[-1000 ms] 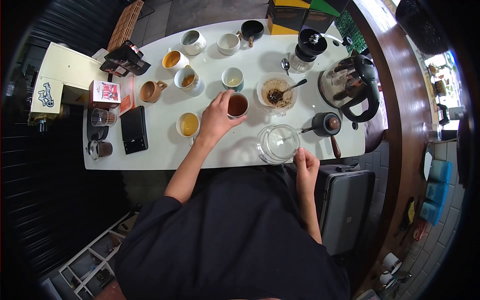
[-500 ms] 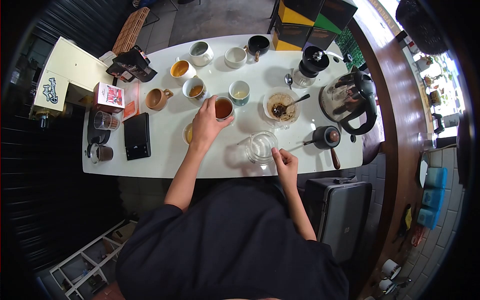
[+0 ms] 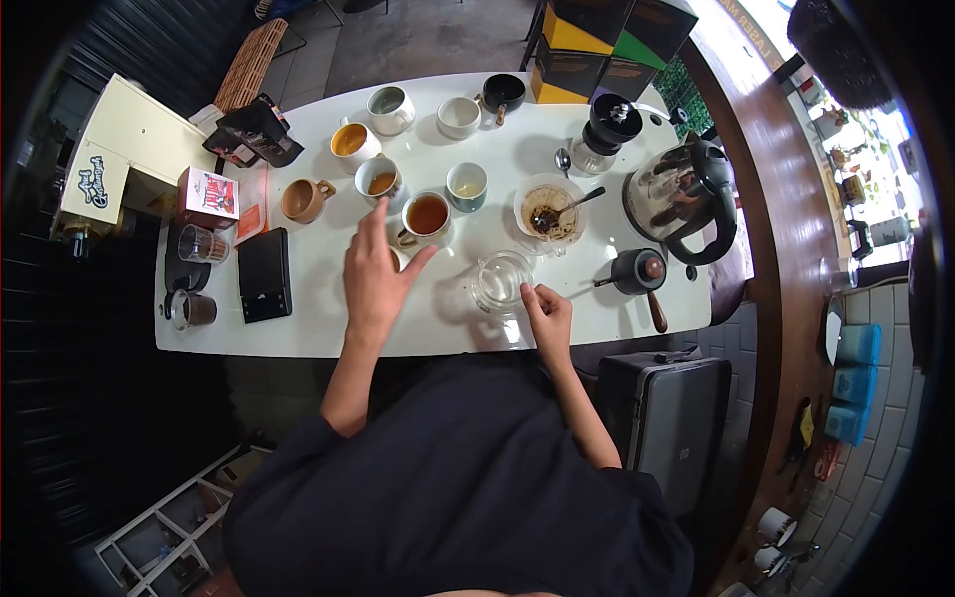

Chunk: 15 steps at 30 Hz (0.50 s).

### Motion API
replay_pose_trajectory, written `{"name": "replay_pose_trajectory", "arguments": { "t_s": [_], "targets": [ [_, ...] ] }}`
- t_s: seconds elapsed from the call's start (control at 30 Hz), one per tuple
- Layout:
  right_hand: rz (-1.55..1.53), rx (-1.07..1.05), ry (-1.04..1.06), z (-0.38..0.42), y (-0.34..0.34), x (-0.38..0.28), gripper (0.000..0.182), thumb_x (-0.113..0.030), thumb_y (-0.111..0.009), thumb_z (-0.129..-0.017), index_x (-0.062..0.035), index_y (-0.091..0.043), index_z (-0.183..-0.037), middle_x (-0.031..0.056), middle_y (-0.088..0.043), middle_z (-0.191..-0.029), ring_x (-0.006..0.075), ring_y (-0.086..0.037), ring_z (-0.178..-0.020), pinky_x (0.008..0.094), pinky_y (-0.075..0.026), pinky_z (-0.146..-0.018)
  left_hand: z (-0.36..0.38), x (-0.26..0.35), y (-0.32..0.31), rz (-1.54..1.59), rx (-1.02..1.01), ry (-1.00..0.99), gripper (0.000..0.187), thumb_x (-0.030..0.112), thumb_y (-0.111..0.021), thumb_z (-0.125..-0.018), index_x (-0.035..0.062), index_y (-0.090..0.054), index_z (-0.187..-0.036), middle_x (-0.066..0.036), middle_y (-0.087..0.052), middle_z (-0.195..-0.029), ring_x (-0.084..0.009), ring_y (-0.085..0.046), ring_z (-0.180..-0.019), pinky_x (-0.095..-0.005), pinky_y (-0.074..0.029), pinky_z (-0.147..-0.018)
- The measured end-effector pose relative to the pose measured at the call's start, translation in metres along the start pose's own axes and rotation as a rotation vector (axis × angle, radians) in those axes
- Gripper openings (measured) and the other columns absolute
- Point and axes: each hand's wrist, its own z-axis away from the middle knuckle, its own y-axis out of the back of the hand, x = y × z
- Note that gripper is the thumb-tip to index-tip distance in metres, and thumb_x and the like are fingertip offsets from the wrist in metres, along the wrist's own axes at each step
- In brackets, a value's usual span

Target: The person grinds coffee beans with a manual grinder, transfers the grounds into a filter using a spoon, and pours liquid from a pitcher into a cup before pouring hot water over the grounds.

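My left hand (image 3: pixel 376 274) is open in the air, fingers apart, just left of a cup of dark tea-coloured liquid (image 3: pixel 427 216). Beneath that hand a small cup is mostly hidden. With its fingers pinched, my right hand (image 3: pixel 547 316) holds the handle side of a clear glass server (image 3: pixel 502 283) on the table. Behind the server, a dripper (image 3: pixel 549 213) holds a paper filter with dark wet grounds and a spoon. Farther back are a pale green cup (image 3: pixel 467 186) and a white cup with amber liquid (image 3: pixel 380 183).
On the white table (image 3: pixel 348 318) are a black scale (image 3: pixel 265 276) and brown cup (image 3: pixel 303 200) at left, several cups behind, a grinder (image 3: pixel 609 129) and large kettle (image 3: pixel 686 199) at right. A small dark pot (image 3: pixel 637 271) lies near the right edge.
My left hand has let go of the cup of dark liquid and moved left and down, its fingers spreading. My right hand stays at the glass server. The whole view has shifted slightly.
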Motion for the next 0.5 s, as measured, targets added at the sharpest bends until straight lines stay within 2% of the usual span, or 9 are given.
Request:
{"name": "replay_pose_trajectory", "arguments": {
  "t_s": [0.13,0.17,0.33,0.5],
  "targets": [
    [-0.012,0.004,0.008,-0.002,-0.003,0.0,0.046,-0.026,-0.067,-0.098,-0.0041,-0.048,-0.063,-0.0105,-0.032,-0.058,0.002,-0.024,-0.057,0.0269,-0.017,-0.05,0.024,-0.034,0.012,-0.103,0.109,0.028,0.096,0.047,-0.085,-0.073,0.0038,-0.039,-0.145,-0.021,-0.051,-0.137,-0.0401,-0.052,-0.124,-0.049,-0.043,-0.104],
    [-0.023,-0.004,0.008,-0.002,-0.004,0.0,0.046,-0.026,-0.068,-0.098,-0.004,-0.048,-0.063,-0.0105,-0.032,-0.059,0.0021,-0.024,-0.057,0.0272,-0.017,-0.05,0.03,-0.042,0.011,-0.099,0.062,0.077,0.102,0.048,-0.087,-0.07,0.0034,-0.037,-0.146,-0.022,-0.05,-0.138,-0.0412,-0.05,-0.127,-0.0507,-0.042,-0.105],
    [0.013,-0.019,0.01,-0.012,-0.007,0.002,0.046,-0.026,-0.068,-0.098,-0.0034,-0.048,-0.064,-0.0101,-0.031,-0.059,0.0024,-0.024,-0.058,0.0271,-0.017,-0.051,0.051,-0.067,-0.005,-0.069,-0.029,0.17,0.107,0.046,-0.089,-0.067,0.0035,-0.031,-0.148,-0.021,-0.05,-0.135,-0.0396,-0.053,-0.123,-0.0499,-0.044,-0.102],
    [0.06,-0.061,0.036,-0.02,-0.015,0.006,0.046,-0.027,-0.066,-0.099,-0.0023,-0.047,-0.065,-0.0088,-0.03,-0.06,0.0037,-0.025,-0.06,0.0278,-0.019,-0.052,0.058,-0.072,-0.018,0.007,-0.046,0.256,0.098,0.038,-0.087,-0.071,0.0046,-0.034,-0.146,-0.02,-0.051,-0.135,-0.0384,-0.054,-0.123,-0.0479,-0.046,-0.102]
  ]
}}
